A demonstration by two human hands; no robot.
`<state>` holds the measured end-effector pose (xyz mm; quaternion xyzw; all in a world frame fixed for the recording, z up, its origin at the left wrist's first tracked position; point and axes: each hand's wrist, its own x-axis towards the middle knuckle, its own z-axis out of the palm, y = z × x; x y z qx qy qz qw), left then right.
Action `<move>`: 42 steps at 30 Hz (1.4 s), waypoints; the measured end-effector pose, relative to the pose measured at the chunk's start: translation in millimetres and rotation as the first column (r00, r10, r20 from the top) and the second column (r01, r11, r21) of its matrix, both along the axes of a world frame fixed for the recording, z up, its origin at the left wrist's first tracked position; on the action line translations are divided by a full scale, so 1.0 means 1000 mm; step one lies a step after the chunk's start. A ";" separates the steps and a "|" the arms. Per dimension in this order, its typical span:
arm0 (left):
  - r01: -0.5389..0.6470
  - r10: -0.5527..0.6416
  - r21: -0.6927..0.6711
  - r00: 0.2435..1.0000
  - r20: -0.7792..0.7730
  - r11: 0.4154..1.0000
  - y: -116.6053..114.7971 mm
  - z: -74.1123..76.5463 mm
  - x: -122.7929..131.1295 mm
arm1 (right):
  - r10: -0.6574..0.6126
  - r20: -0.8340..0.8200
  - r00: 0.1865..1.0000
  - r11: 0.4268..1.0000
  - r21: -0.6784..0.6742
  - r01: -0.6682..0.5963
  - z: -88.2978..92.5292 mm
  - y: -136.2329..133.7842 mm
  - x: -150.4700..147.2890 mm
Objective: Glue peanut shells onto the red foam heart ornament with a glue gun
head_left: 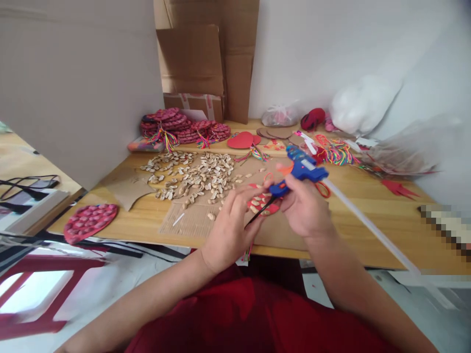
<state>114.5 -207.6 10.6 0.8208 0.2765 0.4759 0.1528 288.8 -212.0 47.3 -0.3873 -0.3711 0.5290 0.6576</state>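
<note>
My right hand [303, 208] is wrapped round the handle of a blue glue gun [303, 169], whose long white glue stick [368, 223] juts back to the right. My left hand [230, 228] pinches a red heart-shaped piece [263, 202] partly covered with peanut shells, held just under the gun. Both hands hover over a corrugated cardboard sheet [191, 223] at the near edge of the wooden table [368, 206]. The gun's black cord runs down between my hands.
A heap of peanut shells [198, 176] lies left of centre. A finished shell-covered heart [90, 221] sits at the table's left corner, stacked ones [172, 122] with coloured tassels at the back. Red hearts [243, 140], coloured cords [336, 152], plastic bags [362, 105] and cardboard boxes [206, 59] line the wall.
</note>
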 end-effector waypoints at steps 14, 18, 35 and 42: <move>-0.206 -0.193 -0.567 0.803 -0.564 0.798 0.022 0.029 -0.166 | -0.289 -0.063 0.955 0.957 0.003 0.290 0.024 0.010 0.097; -0.184 -0.134 -0.454 0.802 -0.582 0.872 0.034 0.029 -0.150 | -0.214 0.065 0.975 0.977 0.001 0.214 0.012 0.018 0.100; 0.175 -0.373 -0.377 0.744 -0.554 0.909 0.064 0.025 -0.065 | -0.079 0.379 0.922 0.970 -0.185 0.159 -0.028 0.036 0.110; 0.258 -0.242 -0.053 0.791 -0.562 0.965 0.125 0.006 0.002 | -0.159 0.359 0.920 0.952 -0.189 0.239 -0.040 0.038 0.100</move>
